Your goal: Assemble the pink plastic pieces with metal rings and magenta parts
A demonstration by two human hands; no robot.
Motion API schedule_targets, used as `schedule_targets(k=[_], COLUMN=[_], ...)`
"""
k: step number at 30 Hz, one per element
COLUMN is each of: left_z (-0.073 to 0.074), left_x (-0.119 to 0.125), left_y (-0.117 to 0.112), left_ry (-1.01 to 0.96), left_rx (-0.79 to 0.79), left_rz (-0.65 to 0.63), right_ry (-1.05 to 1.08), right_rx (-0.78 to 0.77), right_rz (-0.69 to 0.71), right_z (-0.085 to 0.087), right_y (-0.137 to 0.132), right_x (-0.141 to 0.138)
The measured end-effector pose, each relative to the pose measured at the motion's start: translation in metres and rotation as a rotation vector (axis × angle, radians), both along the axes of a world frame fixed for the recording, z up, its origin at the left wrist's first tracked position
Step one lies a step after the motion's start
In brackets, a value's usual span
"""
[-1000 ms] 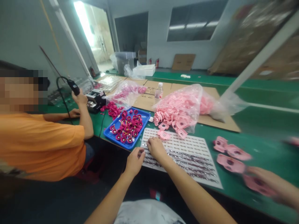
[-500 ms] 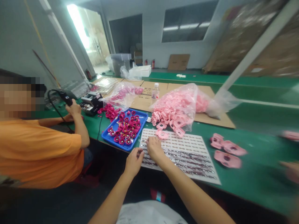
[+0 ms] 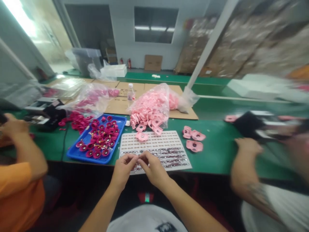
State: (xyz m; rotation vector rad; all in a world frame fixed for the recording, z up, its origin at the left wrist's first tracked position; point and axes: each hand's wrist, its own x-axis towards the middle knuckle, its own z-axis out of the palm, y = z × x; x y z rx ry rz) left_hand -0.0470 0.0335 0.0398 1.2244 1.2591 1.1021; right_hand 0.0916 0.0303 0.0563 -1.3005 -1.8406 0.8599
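My left hand (image 3: 122, 170) and my right hand (image 3: 152, 167) meet fingertip to fingertip over the near edge of a white perforated tray (image 3: 169, 141) lined with rows of small metal parts. Both hands are pinched closed on something too small to make out. One pale pink plastic piece (image 3: 142, 136) lies on the tray's far edge. Left of the tray stands a blue tray (image 3: 79, 149) filled with dark pink round parts (image 3: 100, 141). Behind it, a clear bag of pale pink pieces (image 3: 154, 106) spills onto the green table (image 3: 217, 151).
A person in orange sits at my left, hand (image 3: 12, 125) near a black device (image 3: 45, 112). Another person's arm (image 3: 243, 161) reaches in at the right beside a dark box (image 3: 251, 124). Three pink pieces (image 3: 194, 138) lie right of the tray. A bottle (image 3: 131, 91) stands on cardboard (image 3: 183, 112).
The view has swung to the right. My hands have drawn back from the tray's left part to its near edge and come together. The person at the right now shows.
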Motion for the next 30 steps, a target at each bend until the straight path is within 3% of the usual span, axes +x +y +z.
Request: schedule_targets(k=[5,14,17,22,26,30], left_z=[0.000,0.003,0.004,-0.002,-0.008,-0.010], left_x=[0.015,0.022,0.026,0.029,0.015,0.000], left_y=[-0.002,-0.003,-0.002,0.000,0.015,0.052], left_ry=[-0.028,0.267,0.310,0.424,0.618,0.770], left_rx=[-0.049,0.034,0.037,0.041,0.110,0.189], left_rz=[-0.099,-0.112,-0.159,-0.191,-0.156,-0.054], right_ry=[0.064,0.197,0.393,0.903,1.077,1.082], right_rx=[-0.052,-0.154,-0.263,-0.567,-0.581,-0.549], right_rz=[-0.104,-0.126,-0.113,-0.068,-0.125,-0.185], right_z=[0.003,-0.001,-0.006,-0.004,0.003,0.007], right_y=[-0.007,-0.016,-0.016,-0.017,-0.018,-0.019], right_x=[0.016,0.026,0.022,0.014,0.020,0.029])
